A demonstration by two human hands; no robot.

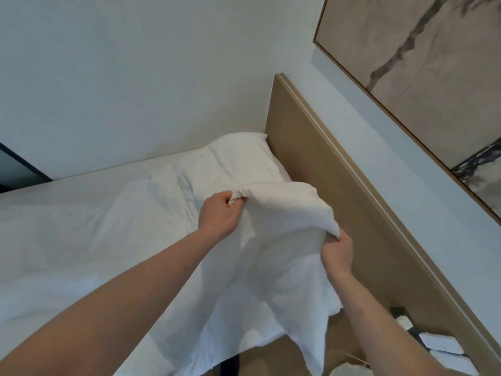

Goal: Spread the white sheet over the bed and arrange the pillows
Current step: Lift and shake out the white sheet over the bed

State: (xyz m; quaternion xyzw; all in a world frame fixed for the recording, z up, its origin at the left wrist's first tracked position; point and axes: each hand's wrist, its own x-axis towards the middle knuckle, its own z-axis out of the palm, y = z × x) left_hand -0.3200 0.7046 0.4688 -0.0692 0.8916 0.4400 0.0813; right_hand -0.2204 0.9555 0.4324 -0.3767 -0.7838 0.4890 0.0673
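The left hand [219, 213] pinched a bunched fold of the white sheet [284, 240], fingers curled tight on the cloth. The right hand [337, 253] gripped the same raised edge nearer the headboard [325, 169]. Between them the sheet stood lifted above the head end of the bed [67, 226], its lower part hanging over the near edge. One pillow [230, 161] lay at the far head corner, against the headboard and wall. Judged step: spreading was in hand, not finished. The next move would likely call for drawing the held edge taut toward the headboard and laying it flat before pillows are set.
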